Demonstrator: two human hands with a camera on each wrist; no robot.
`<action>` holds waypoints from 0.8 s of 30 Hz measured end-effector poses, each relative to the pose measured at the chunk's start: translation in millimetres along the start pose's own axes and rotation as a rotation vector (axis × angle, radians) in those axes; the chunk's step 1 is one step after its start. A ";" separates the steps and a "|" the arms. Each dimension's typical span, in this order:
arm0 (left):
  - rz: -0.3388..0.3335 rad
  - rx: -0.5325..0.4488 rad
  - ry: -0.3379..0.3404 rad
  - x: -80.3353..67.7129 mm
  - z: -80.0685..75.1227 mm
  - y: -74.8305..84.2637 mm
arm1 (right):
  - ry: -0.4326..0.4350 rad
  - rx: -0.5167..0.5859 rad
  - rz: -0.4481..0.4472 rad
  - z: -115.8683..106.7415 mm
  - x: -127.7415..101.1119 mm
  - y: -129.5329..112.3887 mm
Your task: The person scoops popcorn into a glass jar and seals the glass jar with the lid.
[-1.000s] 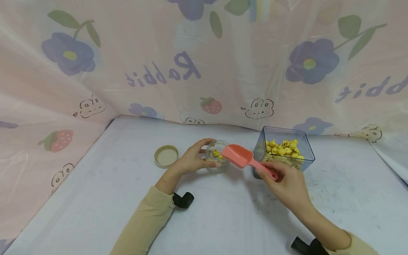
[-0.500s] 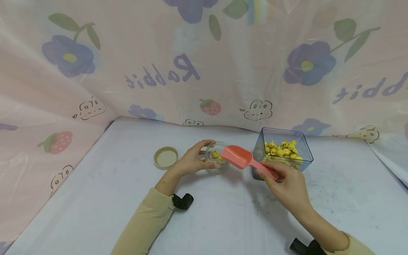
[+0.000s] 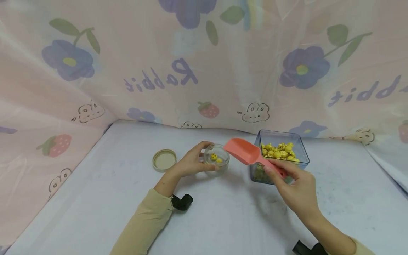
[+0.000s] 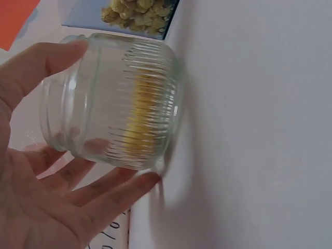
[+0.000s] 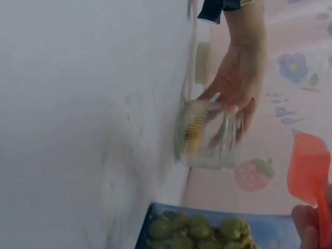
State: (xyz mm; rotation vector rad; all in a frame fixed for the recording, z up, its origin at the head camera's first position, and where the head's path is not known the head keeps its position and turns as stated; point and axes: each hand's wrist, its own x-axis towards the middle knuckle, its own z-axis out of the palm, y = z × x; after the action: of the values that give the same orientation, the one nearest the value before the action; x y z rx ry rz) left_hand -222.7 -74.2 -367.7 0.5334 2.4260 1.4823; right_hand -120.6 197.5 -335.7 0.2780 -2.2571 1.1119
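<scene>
Jar [image 3: 216, 159] stands upright on table [image 3: 223, 219], near centre, few yellow popcorn pieces [image 3: 215, 158] at bottom. Left hand [image 3: 191, 163] at jar's 9 o'clock, fingers and thumb curled round ribbed glass. Right hand [image 3: 298, 189] at jar's 4 o'clock, pinching handle of pink scoop [image 3: 245, 152]. Scoop bowl hangs at jar's 2 o'clock, clear of rim, over near edge of popcorn box [image 3: 280, 156]. Lid [image 3: 164, 160] lies at 9 o'clock beyond left hand. Since earlier frame: scoop lifted off jar mouth, shifted toward box.
</scene>
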 end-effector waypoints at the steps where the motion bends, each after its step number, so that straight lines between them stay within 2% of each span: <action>1: 0.001 0.009 -0.001 -0.1 -0.1 1.1 | 0.007 0.005 -0.001 -1.6 0.2 -0.2; 6: -0.005 0.087 -0.011 -0.4 -1.5 7.1 | 0.025 0.010 0.011 -10.1 1.0 0.4; 15: 0.025 0.253 -0.054 -3.5 -4.0 23.8 | 0.068 0.002 0.023 -29.0 4.4 4.7; 24: 0.019 0.273 -0.007 -2.3 3.7 39.9 | 0.088 -0.030 -0.005 -43.3 10.7 10.4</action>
State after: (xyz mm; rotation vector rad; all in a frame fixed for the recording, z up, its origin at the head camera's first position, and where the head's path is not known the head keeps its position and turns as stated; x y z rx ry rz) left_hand -212.0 -55.6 -333.8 0.6153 2.6415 1.1584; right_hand -115.4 238.5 -315.7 0.2184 -2.1923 1.0660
